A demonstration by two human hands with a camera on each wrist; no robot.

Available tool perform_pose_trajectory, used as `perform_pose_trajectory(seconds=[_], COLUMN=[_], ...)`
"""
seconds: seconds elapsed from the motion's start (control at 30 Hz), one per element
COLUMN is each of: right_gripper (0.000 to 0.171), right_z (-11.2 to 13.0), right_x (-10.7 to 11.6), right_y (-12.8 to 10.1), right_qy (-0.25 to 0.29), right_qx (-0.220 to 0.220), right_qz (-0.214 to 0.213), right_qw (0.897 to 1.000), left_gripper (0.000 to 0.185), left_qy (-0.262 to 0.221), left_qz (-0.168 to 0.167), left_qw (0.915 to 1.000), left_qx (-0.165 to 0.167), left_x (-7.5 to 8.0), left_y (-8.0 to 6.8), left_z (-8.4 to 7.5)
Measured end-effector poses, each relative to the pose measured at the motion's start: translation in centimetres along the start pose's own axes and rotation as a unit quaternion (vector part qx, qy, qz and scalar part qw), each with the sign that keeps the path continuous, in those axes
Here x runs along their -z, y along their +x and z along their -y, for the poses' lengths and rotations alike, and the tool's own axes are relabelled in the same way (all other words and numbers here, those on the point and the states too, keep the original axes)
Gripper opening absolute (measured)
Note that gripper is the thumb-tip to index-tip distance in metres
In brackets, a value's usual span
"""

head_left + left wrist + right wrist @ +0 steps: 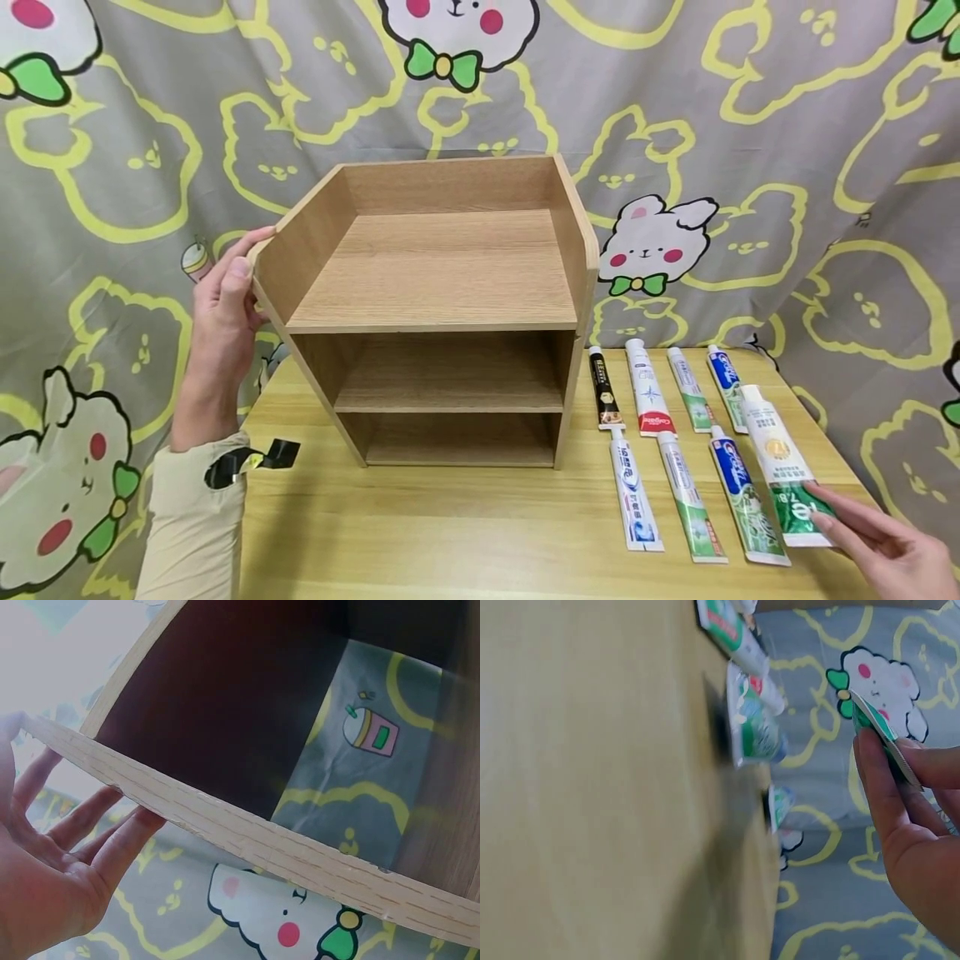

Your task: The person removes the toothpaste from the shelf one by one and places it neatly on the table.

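My left hand (228,308) grips the upper left side panel of a small wooden desktop shelf (435,267). In the left wrist view, its fingers (131,844) lie against the panel's edge. Between thumb and fingers, my right hand (892,542) pinches the flat green end of a white-and-green toothpaste tube (783,471). The right wrist view shows this toothpaste tube (885,739) nearly edge-on, raised off the table. Nearest to it lies a blue-and-green Crest toothpaste tube (746,500).
Several more toothpaste tubes lie in two rows right of the shelf, among them a black one (603,387), a red-and-white Colgate one (648,392) and a blue-and-white one (633,492). A patterned grey curtain (480,108) hangs behind the wooden table (435,533).
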State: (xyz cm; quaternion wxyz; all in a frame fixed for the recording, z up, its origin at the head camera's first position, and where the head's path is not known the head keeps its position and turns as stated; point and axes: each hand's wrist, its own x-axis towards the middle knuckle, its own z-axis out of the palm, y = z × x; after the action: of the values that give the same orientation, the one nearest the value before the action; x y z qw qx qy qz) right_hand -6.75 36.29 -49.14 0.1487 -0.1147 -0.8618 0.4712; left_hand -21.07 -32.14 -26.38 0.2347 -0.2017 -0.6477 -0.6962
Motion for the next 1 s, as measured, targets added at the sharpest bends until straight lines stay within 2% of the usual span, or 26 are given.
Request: perform_pose_trajectory(seconds=[0.5, 0.67, 0.8, 1.0], right_gripper=[0.040, 0.049, 0.060, 0.066], right_z=[-6.3, -6.6, -6.4, -6.8], right_x=[0.8, 1.0, 1.0, 1.0], right_y=[0.7, 1.0, 1.1, 1.3], right_qy=[0.005, -0.002, -0.008, -0.016], right_qx=[-0.102, -0.159, -0.175, -0.194], right_qz=[0.042, 0.077, 0.099, 0.103], right_qw=[0.994, 0.984, 0.980, 0.976], left_gripper=[0.046, 0.046, 0.046, 0.046], left_qy=[0.000, -0.003, -0.004, 0.001], left_qz=[-0.002, -0.004, -0.001, 0.003], left_qw=[1.0000, 1.0000, 1.0000, 1.0000], left_qx=[0.009, 0.007, 0.007, 0.002], left_x=[-0.2, -0.1, 0.0, -0.1], left_y=[-0.1, -0.1, -0.1, -0.1], left_z=[-0.1, -0.1, -0.1, -0.1])
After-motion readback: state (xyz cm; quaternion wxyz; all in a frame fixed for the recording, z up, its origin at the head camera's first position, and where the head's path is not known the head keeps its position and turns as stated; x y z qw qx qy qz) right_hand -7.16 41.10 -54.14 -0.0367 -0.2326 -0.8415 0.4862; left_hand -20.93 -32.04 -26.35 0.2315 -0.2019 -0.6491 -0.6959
